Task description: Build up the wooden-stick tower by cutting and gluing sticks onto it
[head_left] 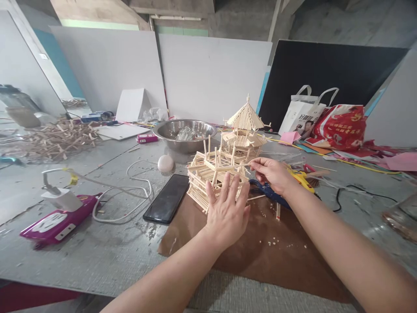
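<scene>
A pavilion-like model built of thin wooden sticks [203, 174] stands in front of me, its lower part unroofed with short upright posts. Behind that part rises a two-tiered roofed tower [246, 119] of the same sticks. My left hand [228, 213] rests against the near side of the model, fingers stretched and spread, hiding some of its railing. Between thumb and fingertips my right hand [269, 173] pinches a thin wooden stick [241, 165], which reaches left over the model's top edge. Just beneath the right hand lies what looks like a blue and yellow glue gun [272, 193], partly covered.
Under the model is a brown sheet [260, 256] with small white crumbs. Left of it are a black phone [167, 198], a white cable, and a purple power strip [61, 217]. A steel bowl [184, 145], a stick pile [61, 141] and a red bag [340, 128] sit farther back.
</scene>
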The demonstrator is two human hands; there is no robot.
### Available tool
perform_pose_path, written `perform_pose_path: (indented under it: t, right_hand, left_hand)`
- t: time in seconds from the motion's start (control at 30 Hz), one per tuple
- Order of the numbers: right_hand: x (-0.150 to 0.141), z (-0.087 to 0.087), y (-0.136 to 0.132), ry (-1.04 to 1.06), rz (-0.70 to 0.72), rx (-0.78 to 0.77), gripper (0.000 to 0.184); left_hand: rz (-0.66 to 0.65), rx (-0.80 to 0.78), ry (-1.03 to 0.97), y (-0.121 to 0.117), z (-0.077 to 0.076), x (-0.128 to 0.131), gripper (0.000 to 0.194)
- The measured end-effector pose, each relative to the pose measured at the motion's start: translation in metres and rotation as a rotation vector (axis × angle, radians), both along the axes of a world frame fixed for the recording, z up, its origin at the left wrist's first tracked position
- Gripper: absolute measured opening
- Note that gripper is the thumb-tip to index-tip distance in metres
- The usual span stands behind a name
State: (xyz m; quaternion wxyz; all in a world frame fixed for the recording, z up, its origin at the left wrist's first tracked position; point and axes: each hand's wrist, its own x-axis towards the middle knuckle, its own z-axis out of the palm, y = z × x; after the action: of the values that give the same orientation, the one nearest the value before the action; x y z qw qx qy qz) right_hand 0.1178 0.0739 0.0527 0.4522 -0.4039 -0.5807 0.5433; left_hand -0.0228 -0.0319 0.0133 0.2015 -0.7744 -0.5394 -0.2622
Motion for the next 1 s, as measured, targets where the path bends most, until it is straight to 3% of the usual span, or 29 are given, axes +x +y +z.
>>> perform_pose_path:
  t: [0.17,0.27,0.37,0.53,0.8,0.9,1.0]
  right_hand:
    - [0.002,0.001,0.001,0.015,0.007,0.011,0.030]
    - [0.007,0.002,-0.002,0.028,0.011,0.005,0.029]
    - [0.009,0.004,-0.006,0.027,0.017,0.016,0.028]
    - [0.005,0.008,-0.009,0.014,0.034,0.055,0.025]
    - [0.004,0.008,-0.013,-0.064,0.064,0.084,0.019]
    - [0.006,0.011,-0.014,-0.174,0.056,0.170,0.017]
    - [0.007,0.013,-0.013,-0.366,-0.022,0.401,0.014]
  left_hand:
    - [-0.022,0.043,-0.044,0.000,0.005,-0.003,0.043]
    - [-0.027,0.218,-0.168,0.004,0.018,-0.017,0.031]
    - [0.087,0.389,-0.329,0.015,0.030,-0.041,0.026]
    - [0.068,0.351,-0.357,0.032,0.032,-0.062,0.014]
    - [-0.025,0.345,-0.401,0.032,0.030,-0.058,0.007]
    - [-0.050,0.331,-0.399,0.031,0.031,-0.058,0.007]
    - [-0.045,0.311,-0.423,0.032,0.031,-0.059,0.008]
